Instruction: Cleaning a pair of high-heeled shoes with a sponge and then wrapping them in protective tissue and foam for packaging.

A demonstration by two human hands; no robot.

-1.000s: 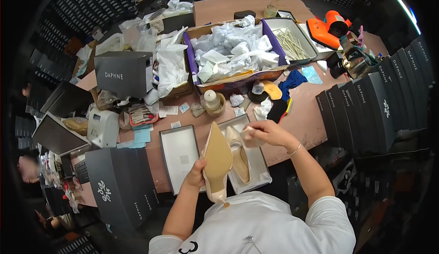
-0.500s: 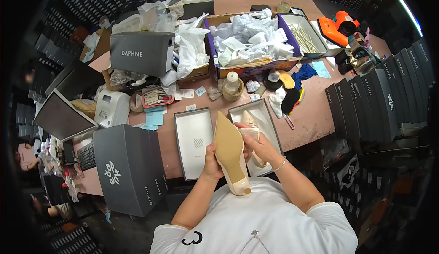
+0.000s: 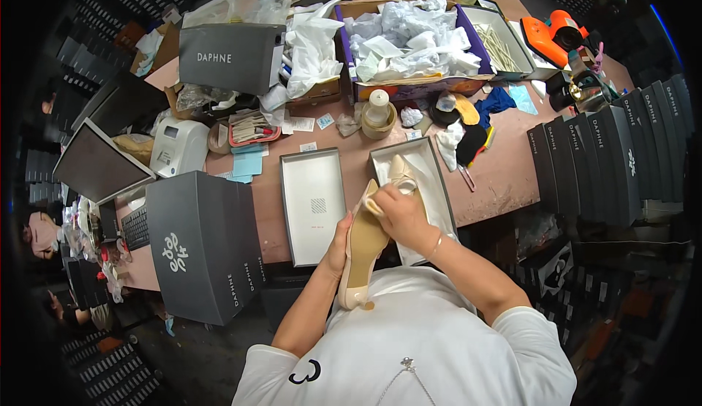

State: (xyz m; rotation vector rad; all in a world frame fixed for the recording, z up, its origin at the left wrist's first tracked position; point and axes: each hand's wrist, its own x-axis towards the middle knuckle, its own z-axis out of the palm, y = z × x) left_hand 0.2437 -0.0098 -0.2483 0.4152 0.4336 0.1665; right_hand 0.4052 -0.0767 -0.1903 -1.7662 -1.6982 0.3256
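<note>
Holding at left: left hand, grip closed on the edge of the beige shoe. Shoe: sole up, long axis running from heel near the white shirt to toe pointing away. Right hand: nearer the toe, grip pinching a pale pad.

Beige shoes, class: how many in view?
2: one held shoe in the left hand; another shoe in the open box beyond, partly hidden by the right hand. More may be hidden.

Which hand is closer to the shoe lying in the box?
Right. The right hand, holding a pale pad, is close by the boxed shoe, partly hiding it; the left hand is farther left, gripping the other shoe.
</note>
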